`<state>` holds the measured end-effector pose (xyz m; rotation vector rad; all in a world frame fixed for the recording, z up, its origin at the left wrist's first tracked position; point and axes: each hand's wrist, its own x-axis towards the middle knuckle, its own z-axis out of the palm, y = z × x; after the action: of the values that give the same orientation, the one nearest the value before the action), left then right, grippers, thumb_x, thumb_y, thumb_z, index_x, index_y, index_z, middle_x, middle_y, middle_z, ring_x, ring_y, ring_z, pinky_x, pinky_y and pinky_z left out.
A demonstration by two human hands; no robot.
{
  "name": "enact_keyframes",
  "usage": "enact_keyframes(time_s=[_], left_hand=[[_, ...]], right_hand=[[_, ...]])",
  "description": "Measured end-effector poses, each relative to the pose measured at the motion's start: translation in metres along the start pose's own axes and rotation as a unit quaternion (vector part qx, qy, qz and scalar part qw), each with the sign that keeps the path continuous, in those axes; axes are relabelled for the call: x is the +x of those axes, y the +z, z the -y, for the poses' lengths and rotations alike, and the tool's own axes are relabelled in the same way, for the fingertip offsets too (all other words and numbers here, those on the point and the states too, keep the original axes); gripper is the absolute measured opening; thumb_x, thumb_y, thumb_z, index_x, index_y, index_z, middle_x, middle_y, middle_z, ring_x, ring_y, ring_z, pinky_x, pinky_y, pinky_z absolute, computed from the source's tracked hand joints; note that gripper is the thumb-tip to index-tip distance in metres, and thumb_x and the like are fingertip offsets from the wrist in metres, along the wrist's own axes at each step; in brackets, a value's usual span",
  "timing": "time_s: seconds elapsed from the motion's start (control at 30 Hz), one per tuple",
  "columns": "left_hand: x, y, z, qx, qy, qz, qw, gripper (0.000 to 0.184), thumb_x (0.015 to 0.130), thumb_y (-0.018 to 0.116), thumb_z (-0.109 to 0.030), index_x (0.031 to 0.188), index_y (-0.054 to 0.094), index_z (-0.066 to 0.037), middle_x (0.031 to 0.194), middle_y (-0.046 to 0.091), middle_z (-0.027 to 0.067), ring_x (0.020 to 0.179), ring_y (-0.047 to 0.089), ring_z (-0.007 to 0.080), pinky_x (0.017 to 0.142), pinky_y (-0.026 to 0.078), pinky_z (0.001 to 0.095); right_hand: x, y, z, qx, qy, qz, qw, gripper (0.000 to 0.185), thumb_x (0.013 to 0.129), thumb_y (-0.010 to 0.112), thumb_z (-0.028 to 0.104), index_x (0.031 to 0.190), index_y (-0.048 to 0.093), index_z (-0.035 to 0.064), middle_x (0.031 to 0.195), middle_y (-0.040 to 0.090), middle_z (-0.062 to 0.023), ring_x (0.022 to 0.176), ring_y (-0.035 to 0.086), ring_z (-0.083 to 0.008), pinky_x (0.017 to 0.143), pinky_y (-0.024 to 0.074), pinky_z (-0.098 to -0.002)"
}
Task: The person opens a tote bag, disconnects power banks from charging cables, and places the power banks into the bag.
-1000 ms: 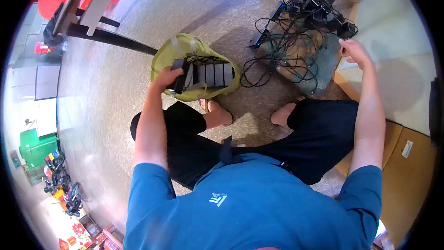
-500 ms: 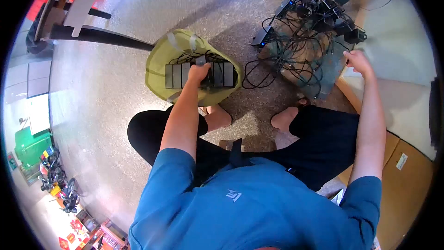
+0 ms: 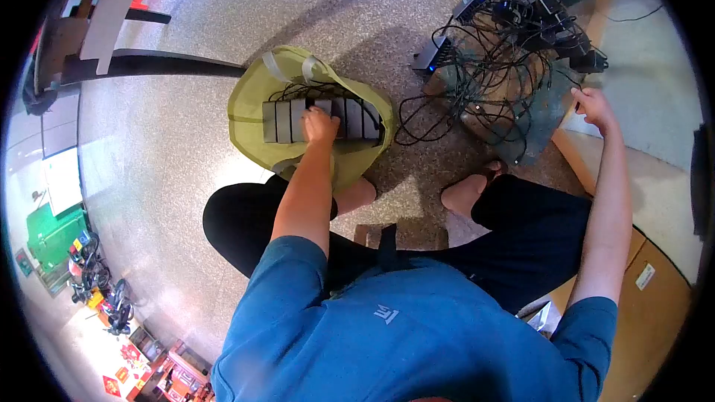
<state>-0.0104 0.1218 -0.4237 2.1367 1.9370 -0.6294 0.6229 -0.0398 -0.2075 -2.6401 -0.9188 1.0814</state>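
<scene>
Where speckled floor [image 3: 171, 171] gleams, a green bag [image 3: 244, 115] stands near cables [image 3: 468, 78].

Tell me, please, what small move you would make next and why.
I would probably lift the left hand clear of the gray boxes: its fingers lie over them, and they sit side by side in the green bag. The right hand seems to pinch a black cable, so the left could help there.

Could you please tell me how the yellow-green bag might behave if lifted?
The yellow-green bag would probably sag, as it curves unevenly like soft fabric. It may feel heavy, given the grey blocks inside.
</scene>
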Motion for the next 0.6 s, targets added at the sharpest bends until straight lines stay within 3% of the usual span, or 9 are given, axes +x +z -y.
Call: enact_keyframes(time_s=[0.1, 0.2, 0.3, 0.4, 0.5, 0.6], left_hand=[[-0.005, -0.013, -0.002, 0.000, -0.007, -0.061, 0.998, 0.060, 0.081, 0.070, -0.036, 0.125, 0.054, 0.001, 0.115, 0.057, 0.0188, 0.112, 0.056, 0.0301, 0.095, 0.047, 0.0415], [-0.009, -0.023, -0.005, -0.039, -0.082, -0.153, 0.984, 0.049, 0.082, 0.072, -0.033, 0.118, 0.059, -0.003, 0.115, 0.057, 0.0141, 0.112, 0.056, 0.0319, 0.093, 0.049, 0.0427], [-0.017, -0.039, -0.007, -0.085, -0.153, -0.122, 0.977, 0.042, 0.082, 0.073, -0.030, 0.114, 0.061, -0.007, 0.116, 0.055, 0.0119, 0.111, 0.056, 0.0326, 0.092, 0.050, 0.0434], [-0.026, -0.049, -0.020, -0.093, -0.026, -0.112, 0.989, 0.039, 0.083, 0.071, -0.033, 0.109, 0.065, -0.005, 0.114, 0.062, 0.0164, 0.107, 0.061, 0.0357, 0.090, 0.052, 0.0450], [-0.009, -0.029, -0.045, -0.166, 0.050, 0.106, 0.979, 0.036, 0.086, 0.066, -0.033, 0.102, 0.070, -0.001, 0.108, 0.068, 0.0215, 0.101, 0.066, 0.0373, 0.089, 0.053, 0.0464], [0.039, 0.058, -0.054, -0.187, 0.133, 0.118, 0.966, 0.038, 0.086, 0.063, -0.033, 0.097, 0.072, 0.002, 0.103, 0.069, 0.0241, 0.098, 0.067, 0.0392, 0.086, 0.053, 0.0459]], right_hand=[[-0.003, 0.000, -0.001, 0.002, -0.007, 0.001, 1.000, 0.041, 0.091, 0.062, 0.045, 0.079, 0.058, 0.0058, 0.067, 0.056, -0.0033, 0.056, 0.051, -0.0113, 0.046, 0.0393, -0.0276], [-0.001, 0.000, -0.008, 0.007, -0.013, 0.004, 1.000, 0.041, 0.091, 0.063, 0.045, 0.079, 0.059, 0.0060, 0.067, 0.056, -0.0028, 0.056, 0.050, -0.0110, 0.046, 0.0390, -0.0273], [-0.001, -0.002, -0.010, 0.005, -0.015, 0.003, 1.000, 0.041, 0.091, 0.063, 0.046, 0.079, 0.059, 0.0064, 0.066, 0.056, -0.0024, 0.056, 0.050, -0.0107, 0.046, 0.0386, -0.0272], [-0.005, -0.002, -0.009, 0.013, -0.022, -0.003, 1.000, 0.041, 0.090, 0.063, 0.046, 0.079, 0.058, 0.0067, 0.066, 0.055, -0.0021, 0.056, 0.050, -0.0104, 0.046, 0.0377, -0.0271], [-0.003, -0.003, -0.011, 0.014, -0.023, -0.002, 1.000, 0.041, 0.090, 0.063, 0.046, 0.079, 0.058, 0.0068, 0.066, 0.055, -0.0019, 0.055, 0.048, -0.0106, 0.046, 0.0374, -0.0270], [-0.010, -0.005, -0.006, -0.006, -0.003, 0.003, 1.000, 0.043, 0.089, 0.062, 0.050, 0.079, 0.058, 0.0089, 0.068, 0.055, -0.0006, 0.060, 0.050, -0.0106, 0.050, 0.0391, -0.0267]])
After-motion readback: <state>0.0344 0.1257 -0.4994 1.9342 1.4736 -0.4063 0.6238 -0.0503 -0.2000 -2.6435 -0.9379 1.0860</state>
